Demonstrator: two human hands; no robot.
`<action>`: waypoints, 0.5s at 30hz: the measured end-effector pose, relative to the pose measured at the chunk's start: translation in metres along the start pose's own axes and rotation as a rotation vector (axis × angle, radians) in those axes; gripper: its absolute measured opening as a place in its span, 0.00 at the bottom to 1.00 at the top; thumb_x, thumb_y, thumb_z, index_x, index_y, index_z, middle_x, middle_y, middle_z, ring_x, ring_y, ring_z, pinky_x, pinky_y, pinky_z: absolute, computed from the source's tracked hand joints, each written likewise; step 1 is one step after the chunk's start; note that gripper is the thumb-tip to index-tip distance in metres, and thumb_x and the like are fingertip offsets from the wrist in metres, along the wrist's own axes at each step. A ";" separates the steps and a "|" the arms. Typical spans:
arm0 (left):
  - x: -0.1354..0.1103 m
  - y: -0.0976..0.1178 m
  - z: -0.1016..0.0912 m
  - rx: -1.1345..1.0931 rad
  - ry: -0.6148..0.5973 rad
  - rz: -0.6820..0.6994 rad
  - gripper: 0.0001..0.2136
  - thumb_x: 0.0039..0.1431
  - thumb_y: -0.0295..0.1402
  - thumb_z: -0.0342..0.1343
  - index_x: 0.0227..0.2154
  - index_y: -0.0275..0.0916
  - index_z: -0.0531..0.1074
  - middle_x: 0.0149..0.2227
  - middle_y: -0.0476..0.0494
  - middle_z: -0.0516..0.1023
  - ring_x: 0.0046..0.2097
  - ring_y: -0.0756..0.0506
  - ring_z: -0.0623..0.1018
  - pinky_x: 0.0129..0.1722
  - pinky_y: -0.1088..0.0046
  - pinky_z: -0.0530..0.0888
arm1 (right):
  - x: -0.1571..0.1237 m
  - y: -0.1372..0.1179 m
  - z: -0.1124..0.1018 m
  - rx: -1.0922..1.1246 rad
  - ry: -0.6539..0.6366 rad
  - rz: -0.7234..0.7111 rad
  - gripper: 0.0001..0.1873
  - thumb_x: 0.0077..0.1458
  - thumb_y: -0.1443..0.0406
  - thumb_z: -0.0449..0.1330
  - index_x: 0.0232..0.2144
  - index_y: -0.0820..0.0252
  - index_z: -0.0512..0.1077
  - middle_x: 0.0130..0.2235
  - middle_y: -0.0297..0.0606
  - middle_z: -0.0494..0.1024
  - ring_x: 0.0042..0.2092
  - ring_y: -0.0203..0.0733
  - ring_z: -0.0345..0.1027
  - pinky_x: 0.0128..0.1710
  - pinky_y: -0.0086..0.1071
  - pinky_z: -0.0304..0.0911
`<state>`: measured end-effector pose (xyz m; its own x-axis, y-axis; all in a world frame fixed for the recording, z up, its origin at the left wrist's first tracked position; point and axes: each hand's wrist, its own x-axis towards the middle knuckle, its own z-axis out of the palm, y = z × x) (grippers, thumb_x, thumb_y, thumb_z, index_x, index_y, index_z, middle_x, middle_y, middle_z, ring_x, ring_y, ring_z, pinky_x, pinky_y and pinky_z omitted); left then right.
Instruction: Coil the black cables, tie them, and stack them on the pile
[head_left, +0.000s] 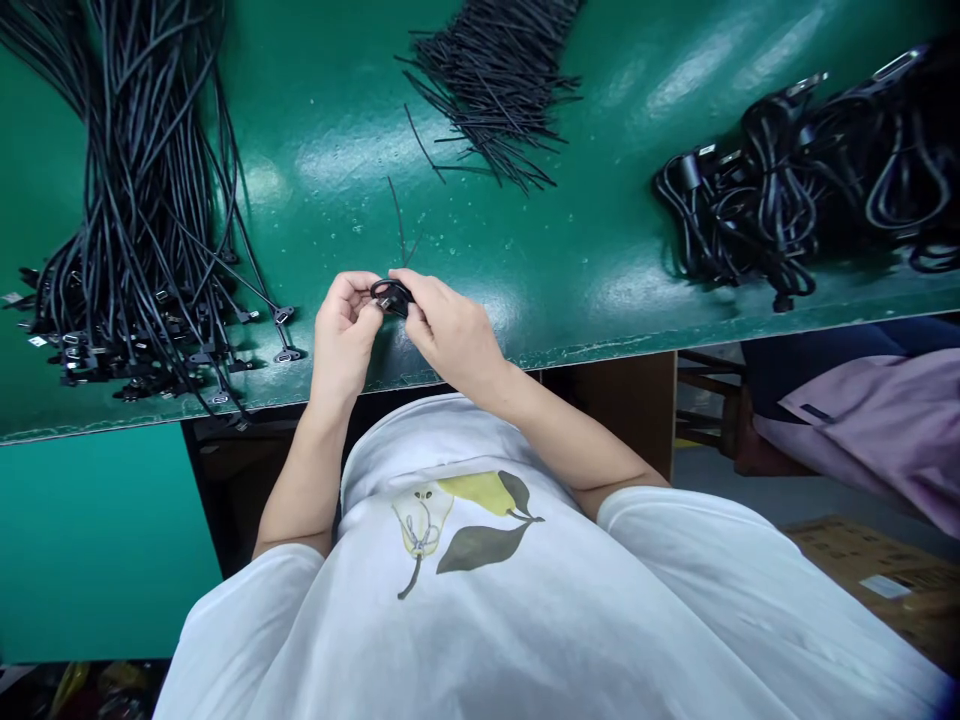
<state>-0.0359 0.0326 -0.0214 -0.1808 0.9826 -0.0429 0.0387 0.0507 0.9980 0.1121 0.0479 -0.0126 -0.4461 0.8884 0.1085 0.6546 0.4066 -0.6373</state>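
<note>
Close to the bench's front edge, both hands meet at a coiled black cable (pixel 392 296). My left hand (pixel 346 318) pinches its left side with thumb and fingertips, near a small metal-tipped plug. My right hand (pixel 454 325) is closed around the right side of the same coil, and its fingers hide part of it. Just beyond the hands, a thin black tie (pixel 397 215) lies on the green bench. Farther back is a pile of such thin black ties (pixel 495 85).
Many straight black cables (pixel 142 190) with connector ends lie on the left of the green bench (pixel 322 150). Bundled black cables (pixel 780 190) are heaped at the right. Below on the right are a cardboard box (pixel 877 570) and a mauve cloth (pixel 870 420).
</note>
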 end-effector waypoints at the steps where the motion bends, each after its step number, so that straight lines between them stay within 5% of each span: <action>1: -0.001 0.001 -0.001 -0.030 -0.031 -0.027 0.09 0.54 0.34 0.62 0.39 0.44 0.71 0.37 0.48 0.75 0.41 0.48 0.77 0.46 0.71 0.75 | 0.000 0.003 -0.002 0.072 -0.005 0.003 0.24 0.64 0.69 0.39 0.58 0.64 0.63 0.49 0.43 0.76 0.46 0.39 0.72 0.47 0.33 0.67; 6: -0.004 0.009 -0.008 -0.066 -0.173 -0.034 0.24 0.50 0.44 0.67 0.50 0.50 0.71 0.49 0.43 0.73 0.53 0.42 0.75 0.54 0.65 0.73 | 0.000 0.012 -0.012 0.337 -0.113 0.006 0.22 0.68 0.66 0.38 0.59 0.62 0.61 0.46 0.38 0.77 0.36 0.33 0.72 0.41 0.30 0.68; 11: -0.004 0.012 -0.012 -0.053 -0.207 0.024 0.15 0.54 0.46 0.64 0.42 0.46 0.76 0.51 0.41 0.70 0.57 0.41 0.71 0.58 0.63 0.69 | -0.004 0.013 -0.013 0.211 -0.074 -0.186 0.21 0.69 0.64 0.38 0.56 0.65 0.62 0.45 0.44 0.74 0.44 0.39 0.70 0.46 0.34 0.66; 15: -0.008 0.004 -0.009 0.026 -0.204 0.061 0.22 0.57 0.51 0.58 0.51 0.49 0.72 0.56 0.41 0.67 0.60 0.40 0.69 0.60 0.62 0.67 | -0.005 0.013 -0.006 0.024 -0.121 -0.249 0.26 0.67 0.58 0.46 0.60 0.70 0.56 0.47 0.50 0.72 0.47 0.46 0.69 0.43 0.37 0.67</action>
<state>-0.0430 0.0228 -0.0170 0.0256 0.9997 0.0063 0.0689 -0.0081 0.9976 0.1264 0.0497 -0.0166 -0.6619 0.7293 0.1734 0.5014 0.6026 -0.6208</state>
